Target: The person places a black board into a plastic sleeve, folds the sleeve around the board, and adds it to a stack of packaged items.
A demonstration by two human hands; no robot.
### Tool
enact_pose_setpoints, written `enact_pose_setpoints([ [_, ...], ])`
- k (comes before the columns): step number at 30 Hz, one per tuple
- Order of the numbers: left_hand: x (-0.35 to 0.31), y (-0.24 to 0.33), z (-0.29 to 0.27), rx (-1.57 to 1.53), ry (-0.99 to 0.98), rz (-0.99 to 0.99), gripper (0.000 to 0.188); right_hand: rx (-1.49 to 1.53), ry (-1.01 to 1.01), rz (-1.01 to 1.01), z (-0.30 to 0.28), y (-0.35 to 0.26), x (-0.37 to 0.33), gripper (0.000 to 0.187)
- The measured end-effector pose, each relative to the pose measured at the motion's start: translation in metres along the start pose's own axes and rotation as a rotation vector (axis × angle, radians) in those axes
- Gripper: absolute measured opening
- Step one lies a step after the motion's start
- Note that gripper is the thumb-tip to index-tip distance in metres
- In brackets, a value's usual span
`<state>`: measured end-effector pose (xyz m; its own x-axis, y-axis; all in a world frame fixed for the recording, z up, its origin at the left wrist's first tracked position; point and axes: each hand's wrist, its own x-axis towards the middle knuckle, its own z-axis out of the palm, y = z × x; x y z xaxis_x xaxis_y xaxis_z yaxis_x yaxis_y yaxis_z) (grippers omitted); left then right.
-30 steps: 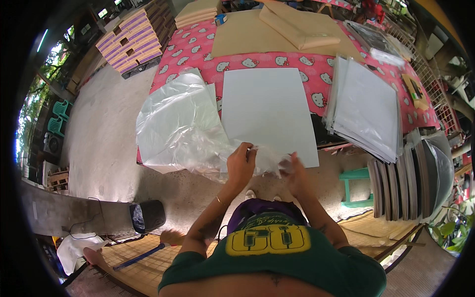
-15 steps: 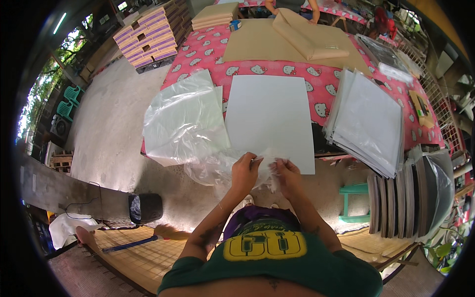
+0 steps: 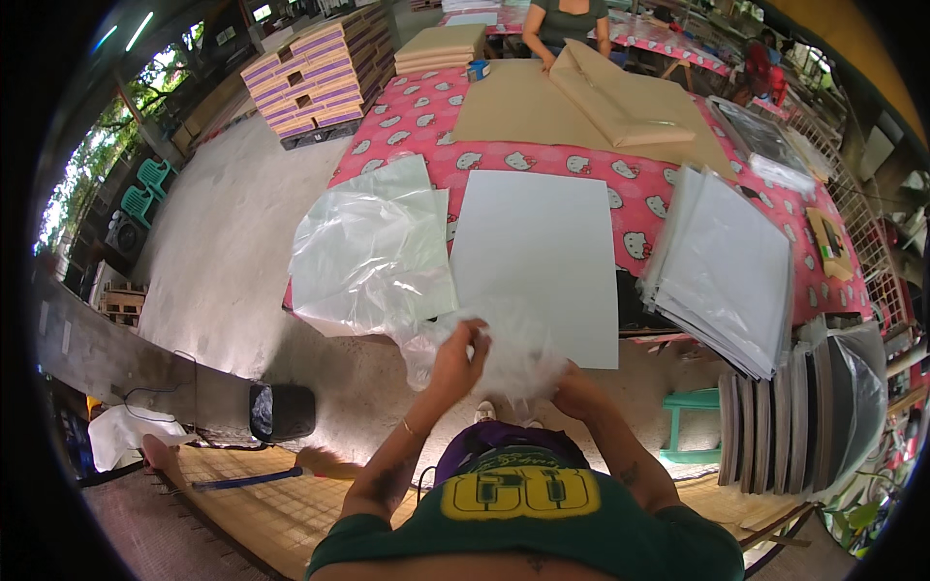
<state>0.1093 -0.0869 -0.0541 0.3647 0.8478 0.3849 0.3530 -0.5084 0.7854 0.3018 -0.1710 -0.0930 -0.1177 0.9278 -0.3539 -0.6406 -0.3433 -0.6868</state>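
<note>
Between my hands, a clear plastic bag (image 3: 523, 353) is bunched and blurred by motion, over the near edge of a large white sheet (image 3: 538, 252). My left hand (image 3: 459, 364) has its fingers curled closed at the bag's left side. My right hand (image 3: 578, 391) is closed on its right side, the fingertips partly hidden by the blurred film. On the left, more loose clear plastic (image 3: 373, 242) lies over pale sheets and touches the bunched film. A stack of white sheets in clear plastic (image 3: 728, 266) lies to the right, overhanging the table's near edge.
The table has a pink patterned cover (image 3: 407, 116). Across it, a person (image 3: 570, 29) touches brown paper (image 3: 513, 102) with a folded brown paper parcel (image 3: 630, 102). Below right stand dark-edged panels (image 3: 775, 431) beside a green stool (image 3: 690, 426). Stacked boxes (image 3: 315, 82) rise at far left.
My hands have moved apart, the right one lower and further right, stretching the bag between them. The view has tilted up slightly. The person opposite has shifted a hand on the brown paper.
</note>
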Motion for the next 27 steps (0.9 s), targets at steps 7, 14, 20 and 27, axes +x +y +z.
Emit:
enact_pose_setpoints([
  [7, 0.026, -0.05, -0.101, -0.385, -0.342, -0.361, 0.068, -0.399, -0.208, -0.21, -0.015, -0.086, -0.011, 0.026],
  [14, 0.07, 0.067, -0.063, -0.605, -0.526, -0.44, 0.036, -1.84, -0.203, -0.325, 0.031, -0.119, -0.02, 0.005],
  [20, 0.084, 0.014, -0.068, 0.359, -0.512, 0.211, 0.017, -2.077, 0.471, -0.386, -0.023, -0.12, 0.002, 0.016],
  [27, 0.107, 0.016, -0.086, 0.653, 0.104, 0.285, 0.043, -2.079, 0.55, -0.594, -0.017, -0.158, -0.023, 0.024],
])
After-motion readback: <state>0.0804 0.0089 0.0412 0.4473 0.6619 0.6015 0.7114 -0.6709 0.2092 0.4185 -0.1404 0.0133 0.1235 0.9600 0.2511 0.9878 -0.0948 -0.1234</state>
